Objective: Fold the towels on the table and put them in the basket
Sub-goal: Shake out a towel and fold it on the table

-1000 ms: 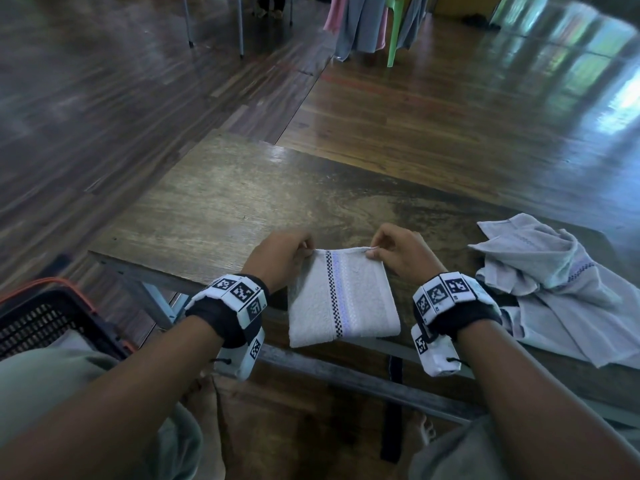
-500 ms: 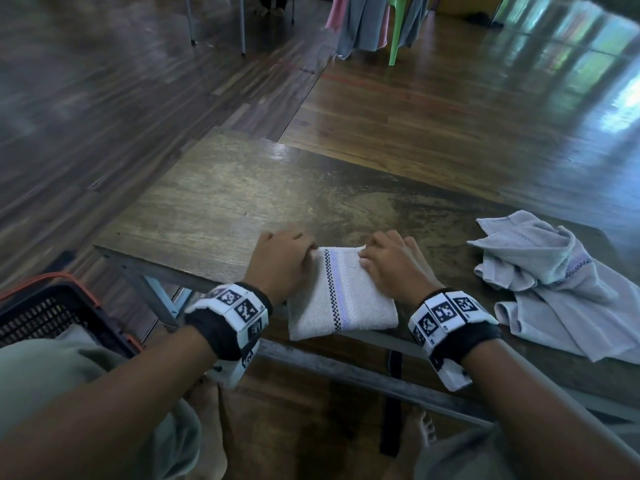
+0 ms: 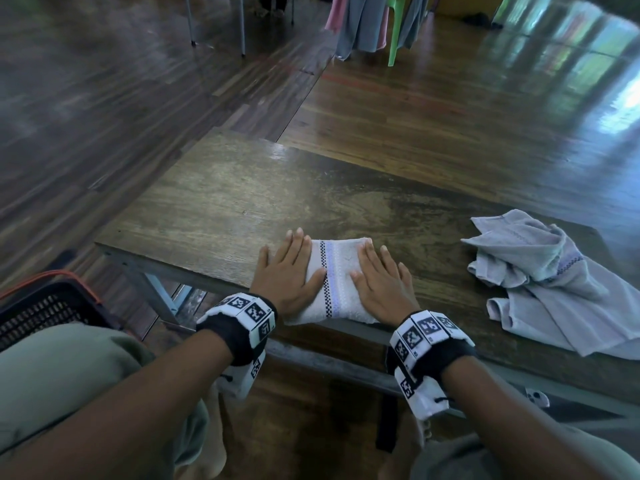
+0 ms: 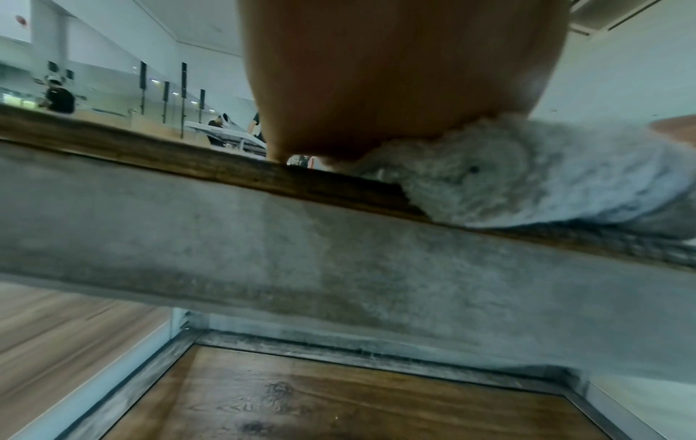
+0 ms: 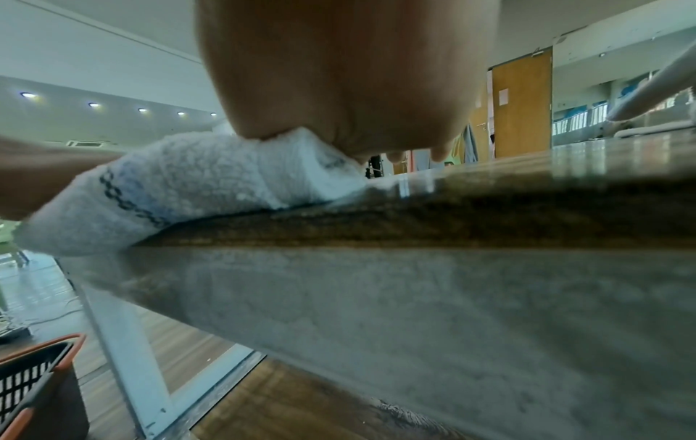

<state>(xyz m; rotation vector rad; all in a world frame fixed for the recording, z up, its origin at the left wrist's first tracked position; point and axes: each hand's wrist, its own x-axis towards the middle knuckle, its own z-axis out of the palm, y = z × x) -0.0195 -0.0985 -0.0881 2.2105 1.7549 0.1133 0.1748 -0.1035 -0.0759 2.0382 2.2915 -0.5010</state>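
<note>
A folded white towel (image 3: 334, 271) with a checkered black line and a pale purple stripe lies at the near edge of the wooden table (image 3: 225, 209). My left hand (image 3: 289, 268) lies flat on its left part and my right hand (image 3: 379, 278) lies flat on its right part, both with straight fingers pressing down. The left wrist view shows my palm (image 4: 376, 89) on the fluffy towel (image 4: 527, 178) at the table edge. The right wrist view shows my palm (image 5: 339, 74) on the towel (image 5: 180, 184). A black basket (image 3: 45, 306) with an orange rim stands low at the left.
A crumpled pale grey towel (image 3: 561, 282) lies on the table's right side. The basket (image 5: 34, 384) sits on the floor beside the table's metal leg (image 5: 120, 342). Clothes hang on a green chair (image 3: 394, 29) far back. My knees are at the bottom.
The hands held the towel's far corners, brought them toward me into a fold, and now lie flat on it. The towel is shorter and thicker.
</note>
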